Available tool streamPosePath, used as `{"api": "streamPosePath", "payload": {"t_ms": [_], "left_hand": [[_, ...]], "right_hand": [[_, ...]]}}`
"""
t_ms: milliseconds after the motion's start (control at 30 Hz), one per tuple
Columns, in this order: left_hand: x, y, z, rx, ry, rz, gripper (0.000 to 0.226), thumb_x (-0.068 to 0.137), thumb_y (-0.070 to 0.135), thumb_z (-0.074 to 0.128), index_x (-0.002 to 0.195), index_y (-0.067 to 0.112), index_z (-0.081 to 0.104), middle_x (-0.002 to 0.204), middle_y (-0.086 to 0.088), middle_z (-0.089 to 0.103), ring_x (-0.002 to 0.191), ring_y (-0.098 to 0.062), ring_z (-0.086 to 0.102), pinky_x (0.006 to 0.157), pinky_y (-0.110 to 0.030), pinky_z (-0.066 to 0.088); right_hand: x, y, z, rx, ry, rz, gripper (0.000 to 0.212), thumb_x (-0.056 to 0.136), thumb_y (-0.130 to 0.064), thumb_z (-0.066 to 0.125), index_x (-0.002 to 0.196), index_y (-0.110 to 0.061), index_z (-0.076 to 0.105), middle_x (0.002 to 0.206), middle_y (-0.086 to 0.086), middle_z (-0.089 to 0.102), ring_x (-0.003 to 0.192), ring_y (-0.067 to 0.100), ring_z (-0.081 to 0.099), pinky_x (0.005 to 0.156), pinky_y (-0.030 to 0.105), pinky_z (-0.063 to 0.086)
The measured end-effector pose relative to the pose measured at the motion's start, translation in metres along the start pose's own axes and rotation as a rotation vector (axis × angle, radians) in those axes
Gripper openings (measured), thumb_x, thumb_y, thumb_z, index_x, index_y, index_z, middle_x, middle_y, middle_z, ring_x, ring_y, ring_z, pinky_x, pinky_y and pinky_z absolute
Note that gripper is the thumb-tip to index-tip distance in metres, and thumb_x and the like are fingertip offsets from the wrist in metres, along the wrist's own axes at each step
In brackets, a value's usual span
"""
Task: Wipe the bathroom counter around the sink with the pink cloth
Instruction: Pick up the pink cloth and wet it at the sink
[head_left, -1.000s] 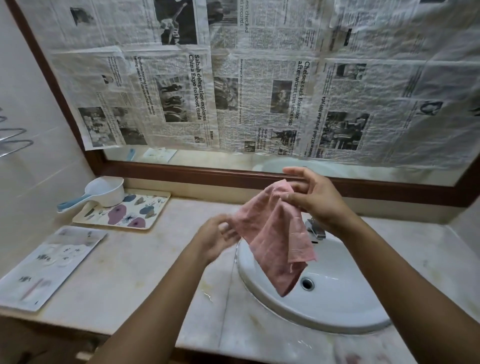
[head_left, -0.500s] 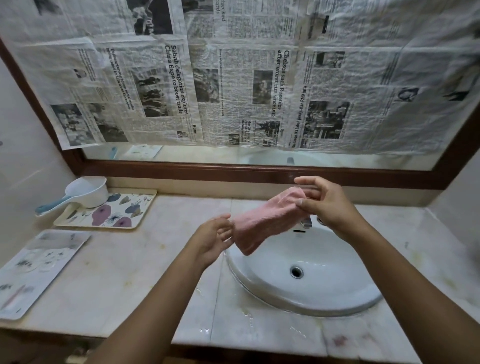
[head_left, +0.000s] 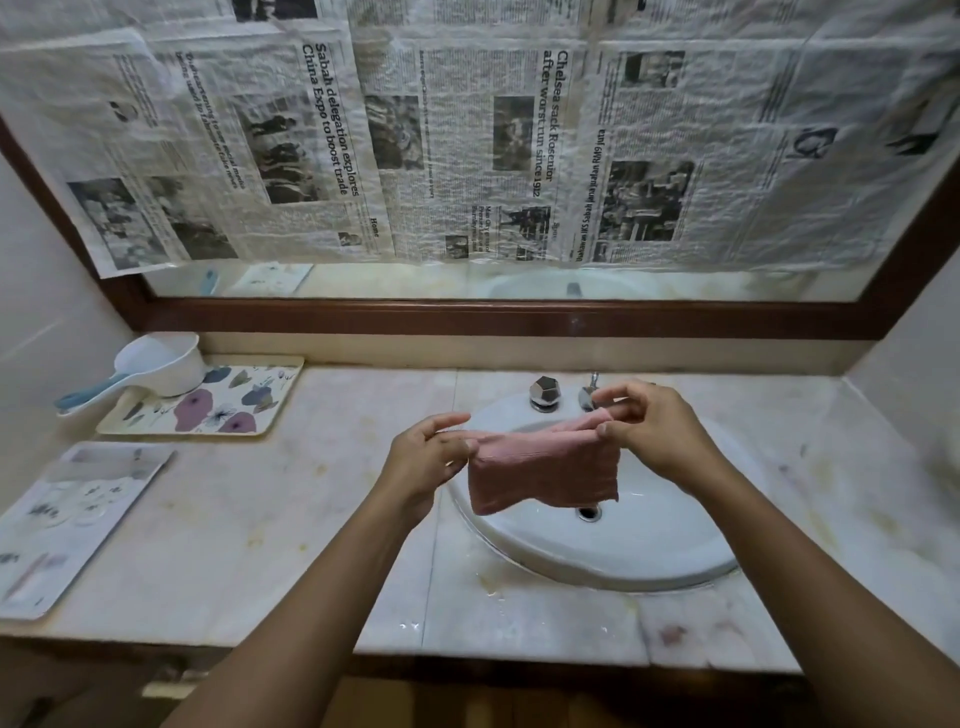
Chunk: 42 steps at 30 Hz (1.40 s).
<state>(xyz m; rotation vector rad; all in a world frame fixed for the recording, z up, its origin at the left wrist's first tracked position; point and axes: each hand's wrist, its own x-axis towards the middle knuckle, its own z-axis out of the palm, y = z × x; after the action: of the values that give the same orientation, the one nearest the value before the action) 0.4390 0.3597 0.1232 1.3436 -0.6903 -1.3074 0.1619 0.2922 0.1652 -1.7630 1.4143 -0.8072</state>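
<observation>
The pink cloth (head_left: 543, 473) hangs folded over the white oval sink (head_left: 623, 545), held up in the air by both hands. My left hand (head_left: 426, 457) pinches its left top corner. Thumb and fingers of my right hand (head_left: 649, 431) pinch the right top edge. The cloth's lower edge hangs just above the sink's drain (head_left: 588, 513). The marble counter (head_left: 291, 519) surrounds the sink and shows yellowish stains and a few water drops near the front edge.
A tap knob (head_left: 544, 393) and faucet (head_left: 589, 389) stand behind the basin. At the back left a floral tray (head_left: 208, 410) holds a white scoop with a blue handle (head_left: 150, 371). A flat printed tray (head_left: 67, 519) lies at the left edge. Newspaper covers the mirror (head_left: 467, 156).
The cloth went from dangling in my right hand to stretched flat between both hands over the sink. Both hands lowered, and the view tilted down toward the counter.
</observation>
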Motion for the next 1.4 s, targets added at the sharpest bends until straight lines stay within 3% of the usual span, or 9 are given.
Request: {"api": "streamPosePath", "payload": {"t_ms": [200, 367, 633, 767, 900, 1033, 1133, 1233, 1400], "left_hand": [[0.012, 0.008, -0.005, -0.007, -0.068, 0.011, 0.030, 0.087, -0.013, 0.066, 0.111, 0.005, 0.074, 0.098, -0.011, 0.074, 0.096, -0.018, 0.072, 0.090, -0.029, 0.057], [0.024, 0.019, -0.004, 0.165, -0.121, 0.056, 0.018, 0.086, 0.002, 0.078, 0.104, 0.007, 0.079, 0.103, -0.013, 0.079, 0.103, -0.022, 0.074, 0.094, -0.027, 0.056], [0.039, 0.023, 0.016, 1.022, -0.196, 0.451, 0.024, 0.088, 0.014, 0.079, 0.110, 0.024, 0.081, 0.094, 0.007, 0.077, 0.091, -0.010, 0.071, 0.079, -0.014, 0.050], [0.049, 0.023, 0.033, 1.341, -0.283, 0.607, 0.022, 0.095, 0.008, 0.066, 0.106, 0.021, 0.082, 0.100, -0.002, 0.073, 0.098, -0.023, 0.067, 0.086, -0.033, 0.052], [0.059, 0.024, 0.042, 1.181, -0.354, 0.548, 0.012, 0.100, 0.030, 0.062, 0.098, 0.026, 0.072, 0.112, 0.008, 0.068, 0.105, -0.014, 0.061, 0.092, -0.031, 0.048], [0.059, 0.022, 0.065, 0.678, -0.530, 0.244, 0.018, 0.097, 0.028, 0.058, 0.080, 0.025, 0.060, 0.085, 0.009, 0.067, 0.085, -0.015, 0.061, 0.084, -0.039, 0.051], [0.053, 0.012, 0.094, 0.561, -0.512, 0.138, 0.017, 0.098, 0.023, 0.057, 0.081, 0.021, 0.059, 0.074, 0.005, 0.060, 0.072, -0.017, 0.054, 0.067, -0.034, 0.048], [0.036, 0.003, 0.130, 0.450, -0.509, 0.075, 0.013, 0.100, 0.012, 0.055, 0.087, 0.012, 0.054, 0.072, -0.001, 0.057, 0.063, -0.016, 0.055, 0.058, -0.028, 0.050], [-0.001, -0.014, 0.198, 0.361, -0.597, 0.082, 0.015, 0.099, 0.016, 0.058, 0.087, 0.008, 0.061, 0.081, -0.010, 0.075, 0.080, -0.026, 0.075, 0.077, -0.041, 0.063]], "right_hand": [[-0.008, 0.013, 0.004, 0.073, 0.046, 0.075, 0.031, 0.081, -0.001, 0.082, 0.101, -0.024, 0.079, 0.093, 0.008, 0.078, 0.092, 0.024, 0.073, 0.093, 0.046, 0.059], [-0.011, 0.012, 0.001, -0.074, 0.001, 0.096, 0.038, 0.081, -0.006, 0.083, 0.113, -0.026, 0.078, 0.096, -0.011, 0.078, 0.094, 0.009, 0.072, 0.090, 0.035, 0.060], [-0.014, 0.010, 0.005, -0.434, 0.168, 0.052, 0.021, 0.087, -0.011, 0.074, 0.092, -0.031, 0.078, 0.093, -0.011, 0.065, 0.092, 0.012, 0.060, 0.072, 0.016, 0.038], [-0.023, 0.025, -0.004, -0.419, 0.172, 0.098, 0.022, 0.086, -0.012, 0.077, 0.078, -0.032, 0.071, 0.111, -0.009, 0.063, 0.105, 0.010, 0.058, 0.087, 0.023, 0.039], [-0.041, 0.039, -0.026, -0.138, 0.127, 0.181, 0.008, 0.092, -0.020, 0.075, 0.084, -0.020, 0.073, 0.099, -0.008, 0.074, 0.097, 0.010, 0.066, 0.090, 0.035, 0.050], [-0.062, 0.041, -0.038, 0.336, 0.169, 0.259, 0.008, 0.099, -0.013, 0.068, 0.094, -0.010, 0.073, 0.082, 0.003, 0.076, 0.079, 0.017, 0.074, 0.073, 0.032, 0.061], [-0.066, 0.051, -0.043, 0.329, 0.315, 0.329, 0.014, 0.097, -0.014, 0.072, 0.097, 0.000, 0.073, 0.075, 0.011, 0.071, 0.064, 0.021, 0.069, 0.058, 0.029, 0.059], [-0.070, 0.060, -0.051, 0.335, 0.407, 0.337, 0.013, 0.097, -0.012, 0.068, 0.101, 0.000, 0.074, 0.073, 0.011, 0.070, 0.066, 0.024, 0.068, 0.062, 0.031, 0.060], [-0.076, 0.069, -0.062, 0.291, 0.253, 0.224, 0.012, 0.097, -0.012, 0.067, 0.108, -0.014, 0.072, 0.095, 0.003, 0.079, 0.088, 0.021, 0.076, 0.077, 0.036, 0.064]]}}
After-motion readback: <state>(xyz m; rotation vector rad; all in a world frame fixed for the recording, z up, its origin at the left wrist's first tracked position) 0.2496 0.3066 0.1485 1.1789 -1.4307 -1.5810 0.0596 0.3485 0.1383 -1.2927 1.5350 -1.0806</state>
